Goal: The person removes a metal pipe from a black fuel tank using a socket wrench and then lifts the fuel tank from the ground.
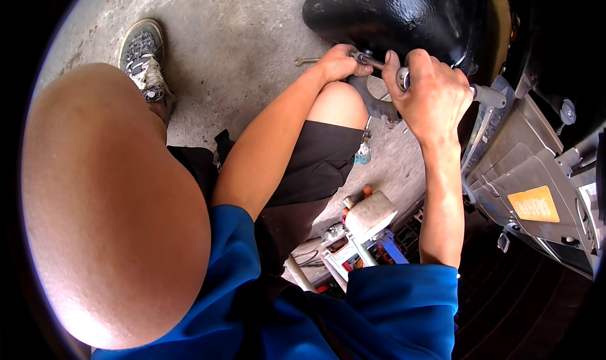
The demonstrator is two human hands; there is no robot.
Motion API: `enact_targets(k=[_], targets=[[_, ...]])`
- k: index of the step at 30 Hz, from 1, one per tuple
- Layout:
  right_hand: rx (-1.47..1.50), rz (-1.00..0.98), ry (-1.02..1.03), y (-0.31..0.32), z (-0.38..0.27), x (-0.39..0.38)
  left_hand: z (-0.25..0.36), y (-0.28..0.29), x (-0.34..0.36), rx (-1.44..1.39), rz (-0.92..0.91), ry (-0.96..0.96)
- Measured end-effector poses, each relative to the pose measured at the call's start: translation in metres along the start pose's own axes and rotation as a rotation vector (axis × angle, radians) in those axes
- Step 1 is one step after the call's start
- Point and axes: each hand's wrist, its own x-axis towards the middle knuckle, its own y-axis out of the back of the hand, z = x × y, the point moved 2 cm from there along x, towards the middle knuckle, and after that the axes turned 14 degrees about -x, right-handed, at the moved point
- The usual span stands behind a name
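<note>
My right hand (435,98) is closed round a ratchet wrench, whose round chrome head (403,78) shows beside my thumb. A slim metal extension bar (374,61) runs leftward from that head to my left hand (344,63). My left fingers are closed around the bar's far end, next to the underside of a glossy black rounded metal housing (404,16). Whatever the bar's tip fits onto is mostly hidden by my left fingers. Just left of that hand, an open-ended wrench (307,61) lies on the concrete floor.
A grey vehicle panel with an orange label (534,204) stands at the right. Below my right knee are a pale block-topped stand (371,216) and assorted tools. A grey bracket-like part (489,97) sticks out beside my right hand. My shoe (144,57) rests on concrete at left.
</note>
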Motion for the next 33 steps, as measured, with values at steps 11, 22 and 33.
enact_targets(k=[11, 22, 33], targets=[[0.056, -0.127, 0.63, 0.015, 0.051, -0.02, -0.001, 0.002, 0.003, 0.051, -0.117, -0.053], [0.197, -0.232, 0.352, 0.047, 0.071, 0.013, -0.003, 0.002, 0.002, 0.047, -0.094, -0.015], [0.246, -0.263, 0.287, 0.02, 0.046, -0.007, -0.005, -0.002, 0.002, 0.061, -0.094, -0.089]])
